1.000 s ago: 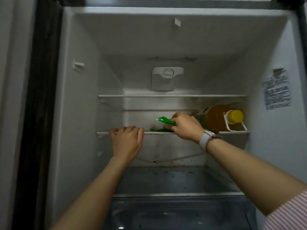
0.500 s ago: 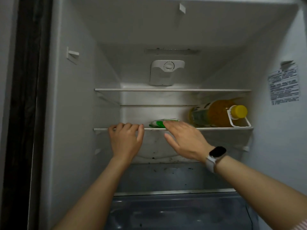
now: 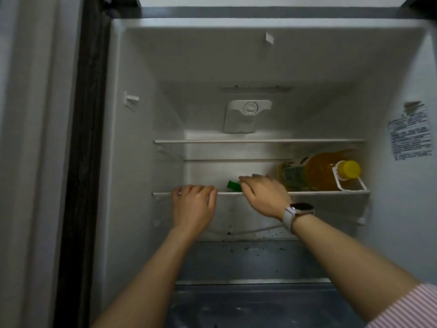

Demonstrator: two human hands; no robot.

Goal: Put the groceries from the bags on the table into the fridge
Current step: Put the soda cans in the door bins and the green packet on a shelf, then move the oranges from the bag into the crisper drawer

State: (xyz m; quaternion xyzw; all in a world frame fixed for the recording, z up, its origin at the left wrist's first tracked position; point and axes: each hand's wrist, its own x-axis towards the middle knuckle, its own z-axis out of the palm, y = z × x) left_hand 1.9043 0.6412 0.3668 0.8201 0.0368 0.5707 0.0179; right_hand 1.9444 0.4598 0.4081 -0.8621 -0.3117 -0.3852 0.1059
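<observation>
The fridge stands open in front of me. A green packet [image 3: 233, 185] lies on the middle shelf [image 3: 331, 192], only its left end showing. My right hand [image 3: 264, 197], with a watch on the wrist, lies over the rest of the packet, fingers on top and thumb at the shelf's front edge. Whether it grips the packet is hidden. My left hand [image 3: 194, 207] is hooked over the shelf's front edge, just left of the packet.
A large bottle of yellow oil [image 3: 316, 171] with a yellow cap lies on its side at the right of the same shelf. The upper shelf [image 3: 260, 140] holds nothing. A control box [image 3: 247, 116] is on the back wall. A glass-covered drawer [image 3: 248, 304] is below.
A second ago my right hand held the green packet above the shelf. Then it laid it down and drew back flat. Now it lies over the packet again. My left hand stayed on the shelf edge.
</observation>
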